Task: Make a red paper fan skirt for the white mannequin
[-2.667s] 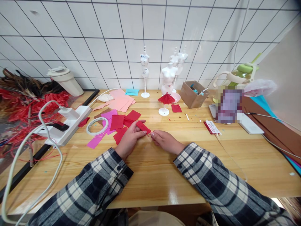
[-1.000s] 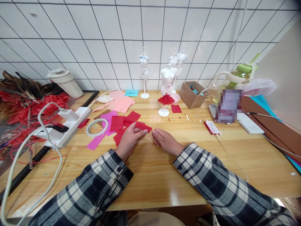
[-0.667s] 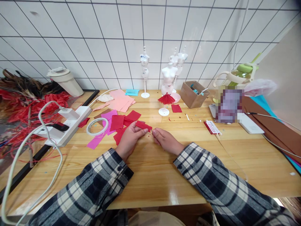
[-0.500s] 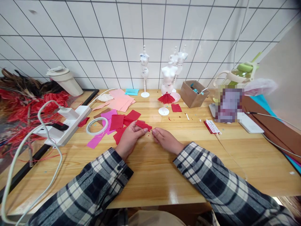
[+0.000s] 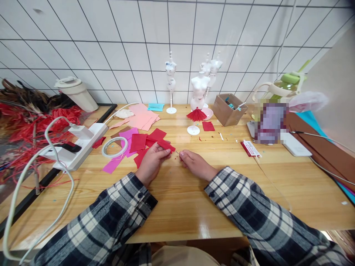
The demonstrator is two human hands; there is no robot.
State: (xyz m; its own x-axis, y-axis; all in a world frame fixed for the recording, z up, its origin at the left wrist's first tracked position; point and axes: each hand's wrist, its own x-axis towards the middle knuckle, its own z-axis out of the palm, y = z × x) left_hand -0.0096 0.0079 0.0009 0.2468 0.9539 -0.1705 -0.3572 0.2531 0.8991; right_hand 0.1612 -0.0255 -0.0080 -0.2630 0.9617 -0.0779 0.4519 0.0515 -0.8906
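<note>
My left hand (image 5: pixel 152 162) pinches a small folded red fabric piece (image 5: pixel 167 145) just above the wooden table (image 5: pixel 177 207). My right hand (image 5: pixel 195 165) is closed in a pinch close to the fabric's right end, on something thin that I cannot make out. Loose red and pink fabric squares (image 5: pixel 138 143) lie just behind my left hand. A roll of clear tape (image 5: pixel 114 147) rests to their left. Further back stands a small white mannequin wearing a red pleated skirt (image 5: pixel 196 115).
A white power strip with cables (image 5: pixel 79 145) sits at the left, beside red strands and feathers (image 5: pixel 24 125). Other white mannequins (image 5: pixel 171 79), a small cardboard box (image 5: pixel 229 109), a red packet (image 5: pixel 249 148), a green bottle (image 5: pixel 285 87) and a white tablet (image 5: pixel 294 144) line the back and right.
The red piece has been drawn slightly leftward and gathered tighter in my left hand. My right hand stays pinched at its end. The view tilted up a little.
</note>
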